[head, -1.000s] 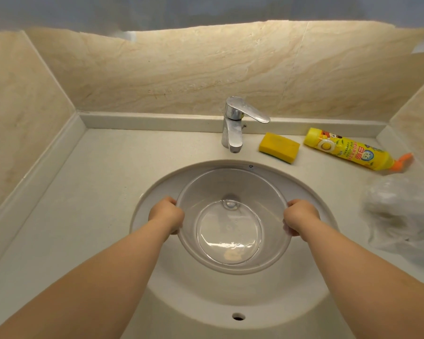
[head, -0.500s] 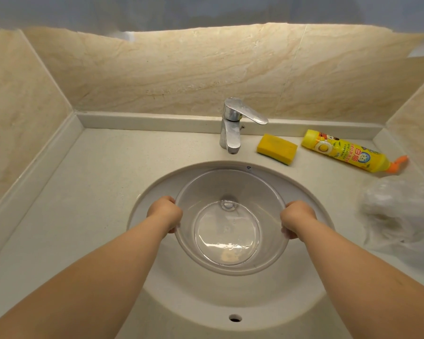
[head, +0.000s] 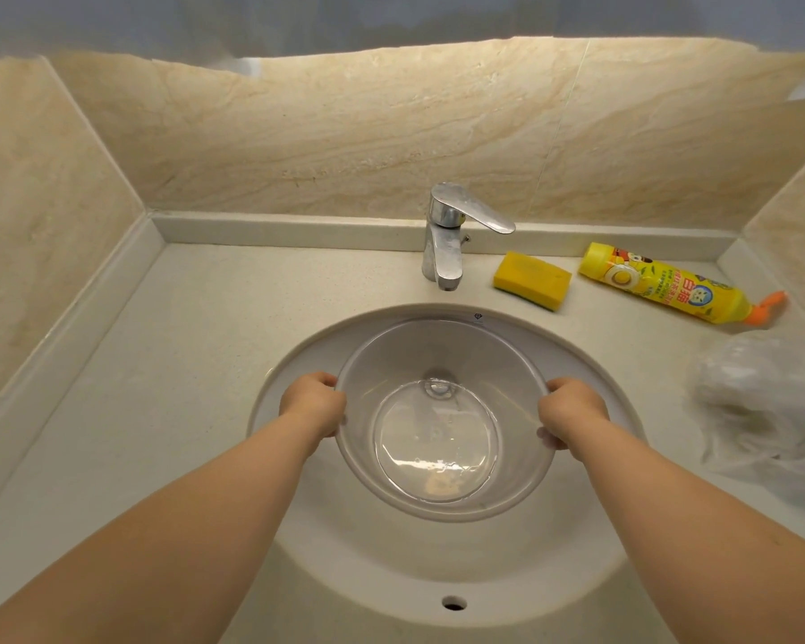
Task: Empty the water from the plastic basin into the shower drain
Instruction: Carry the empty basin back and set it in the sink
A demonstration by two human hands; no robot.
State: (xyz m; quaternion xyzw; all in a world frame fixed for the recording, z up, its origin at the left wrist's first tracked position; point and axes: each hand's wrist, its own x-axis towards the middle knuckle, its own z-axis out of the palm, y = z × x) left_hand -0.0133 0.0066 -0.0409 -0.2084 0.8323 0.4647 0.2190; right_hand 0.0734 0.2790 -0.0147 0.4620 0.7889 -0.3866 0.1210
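Observation:
A clear plastic basin (head: pixel 442 360) sits inside the white oval sink (head: pixel 382 564), holding a shallow pool of water over its round base. My left hand (head: pixel 314 404) grips the basin's left rim with the fingers curled around it. On the opposite rim my right hand (head: pixel 570 411) holds on the same way. The basin lies below the faucet, roughly level. No shower drain is in view.
A chrome faucet (head: pixel 447 234) stands behind the sink. To its right on the counter lie a yellow sponge (head: pixel 530 280), a yellow bottle (head: pixel 665 283) with an orange cap, and a crumpled clear plastic bag (head: pixel 763 402). Beige marble walls enclose the counter on three sides.
Both hands keep the same grip on the basin's rim. The basin has barely shifted; the view has moved slightly.

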